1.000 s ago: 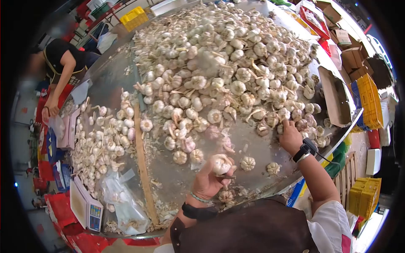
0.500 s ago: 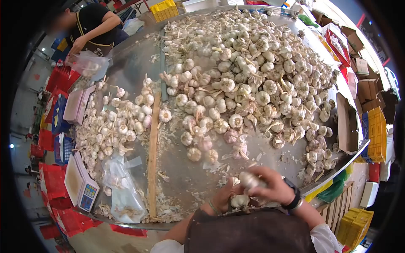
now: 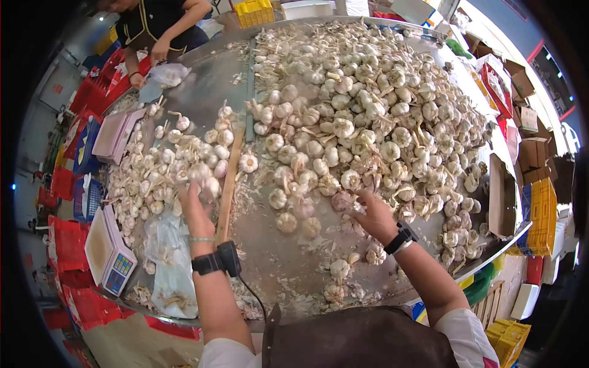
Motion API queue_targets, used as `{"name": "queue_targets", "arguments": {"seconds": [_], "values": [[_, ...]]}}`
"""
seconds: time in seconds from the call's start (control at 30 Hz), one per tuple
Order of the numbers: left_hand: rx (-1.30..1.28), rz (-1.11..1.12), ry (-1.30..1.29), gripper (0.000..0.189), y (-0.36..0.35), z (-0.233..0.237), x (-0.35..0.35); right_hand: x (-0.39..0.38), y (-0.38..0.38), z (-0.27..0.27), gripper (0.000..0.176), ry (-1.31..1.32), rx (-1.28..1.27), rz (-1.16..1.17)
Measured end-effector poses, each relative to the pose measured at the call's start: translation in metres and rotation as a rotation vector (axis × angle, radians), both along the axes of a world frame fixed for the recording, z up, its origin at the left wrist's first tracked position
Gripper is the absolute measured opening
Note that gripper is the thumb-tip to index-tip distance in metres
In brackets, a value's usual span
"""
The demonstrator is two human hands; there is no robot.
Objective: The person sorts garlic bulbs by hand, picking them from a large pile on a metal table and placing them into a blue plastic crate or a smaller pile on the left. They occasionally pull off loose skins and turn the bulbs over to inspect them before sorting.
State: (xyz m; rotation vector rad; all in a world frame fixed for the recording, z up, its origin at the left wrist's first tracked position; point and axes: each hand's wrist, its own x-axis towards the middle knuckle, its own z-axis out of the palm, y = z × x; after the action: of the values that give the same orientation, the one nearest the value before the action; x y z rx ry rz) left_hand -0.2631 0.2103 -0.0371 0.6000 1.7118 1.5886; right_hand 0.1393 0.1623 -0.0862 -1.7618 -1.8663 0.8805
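Note:
My left hand (image 3: 197, 216) is stretched over the smaller heap of garlic (image 3: 147, 184), left of the wooden strip (image 3: 230, 184). Its fingers are spread and slightly blurred, with a pale garlic bulb (image 3: 210, 187) right by the fingertips. In the middle of the metal table, my right hand (image 3: 375, 218) has its thumb and fingers apart at a purplish garlic bulb (image 3: 343, 201), on the near edge of the large heap (image 3: 392, 110). Loose bulbs (image 3: 338, 270) and peelings lie closer to my apron. A band with a small black device and a cable (image 3: 228, 259) is on my left wrist.
Two scales (image 3: 113, 257) (image 3: 116, 136) line the left edge beside a clear plastic bag (image 3: 169, 264). At the far left, a person (image 3: 162, 30) handles another bag (image 3: 170, 75). An open cardboard box (image 3: 503, 196) and yellow crates (image 3: 542, 218) are on the right.
My hands have parted from the bulbs they handled near my apron. The left has moved out to the left heap, the right forward to the large heap. The view has shifted slightly.

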Motion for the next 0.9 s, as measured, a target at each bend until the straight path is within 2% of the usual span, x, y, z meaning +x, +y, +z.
{"name": "queue_targets", "arguments": {"seconds": [0.03,0.07,0.1,0.17,0.23,0.3,0.33,0.37,0.4,0.43,0.47,0.53,0.6,0.67,0.7,0.73,0.8,0.83,0.87,0.9], "values": [[0.005,0.006,0.0,0.043,0.004,-0.009,-0.002,-0.011,0.003,0.006,0.056,-0.066,-0.049,0.02],[0.073,-0.053,0.454,0.038,0.009,-0.019,-0.001,-0.021,0.007,0.01,0.056,-0.134,-0.098,0.036],[0.138,-0.114,0.906,0.032,0.011,-0.024,0.001,-0.029,0.008,0.009,0.058,-0.091,-0.129,0.045],[0.05,-0.547,0.647,0.026,-0.012,-0.01,0.061,-0.04,0.01,-0.003,0.058,-0.068,-0.043,0.041],[0.043,-0.811,0.872,0.024,-0.033,-0.028,0.113,-0.04,0.014,-0.027,0.054,0.014,0.038,0.012],[-0.025,-0.923,1.052,0.031,-0.043,-0.047,0.147,-0.037,0.018,-0.018,0.049,0.01,0.004,0.011],[-0.019,-0.92,1.047,0.031,-0.044,-0.053,0.157,-0.035,0.019,-0.014,0.044,0.013,-0.031,0.004],[-0.102,-0.877,1.192,0.037,-0.046,-0.06,0.165,-0.03,0.019,-0.016,0.044,0.005,-0.03,0.006],[-0.191,-0.827,1.331,0.045,-0.047,-0.065,0.171,-0.024,0.017,-0.016,0.04,0.175,-0.073,-0.009],[-0.219,-0.806,1.314,0.042,-0.044,-0.071,0.174,-0.016,0.014,-0.016,0.037,0.344,-0.121,-0.023],[-0.23,-0.806,1.296,0.042,-0.045,-0.077,0.175,-0.005,0.01,-0.015,0.037,0.332,-0.135,-0.016],[-0.225,-0.795,1.267,0.039,-0.045,-0.079,0.172,0.01,-0.001,0.021,0.044,1.108,-0.433,-0.153],[-0.171,-0.823,1.254,0.035,-0.049,-0.079,0.165,0.028,-0.02,0.026,0.062,1.584,-0.423,-0.091],[0.017,-0.836,0.995,0.033,-0.053,-0.079,0.156,0.028,-0.033,0.052,0.06,1.759,-0.398,-0.221],[0.092,-0.781,0.823,0.025,-0.056,-0.078,0.15,0.032,-0.032,0.052,0.06,1.758,-0.395,-0.222],[0.096,-0.785,0.824,0.025,-0.058,-0.072,0.143,0.037,-0.031,0.051,0.056,1.799,-0.405,-0.257],[-0.016,-0.55,-0.446,0.029,-0.067,-0.056,0.124,0.049,-0.031,0.047,0.052,1.844,-0.416,-0.301],[-0.02,-0.55,-0.444,0.029,-0.073,-0.044,0.113,0.055,-0.028,0.04,0.045,1.446,-0.485,-0.219],[0.041,-0.49,-0.738,0.023,-0.081,-0.031,0.101,0.057,-0.023,0.035,0.039,1.047,-0.536,-0.133],[0.107,-0.419,-1.027,0.017,-0.088,-0.025,0.09,0.037,-0.019,0.048,0.032,0.724,-0.539,-0.14]]}}
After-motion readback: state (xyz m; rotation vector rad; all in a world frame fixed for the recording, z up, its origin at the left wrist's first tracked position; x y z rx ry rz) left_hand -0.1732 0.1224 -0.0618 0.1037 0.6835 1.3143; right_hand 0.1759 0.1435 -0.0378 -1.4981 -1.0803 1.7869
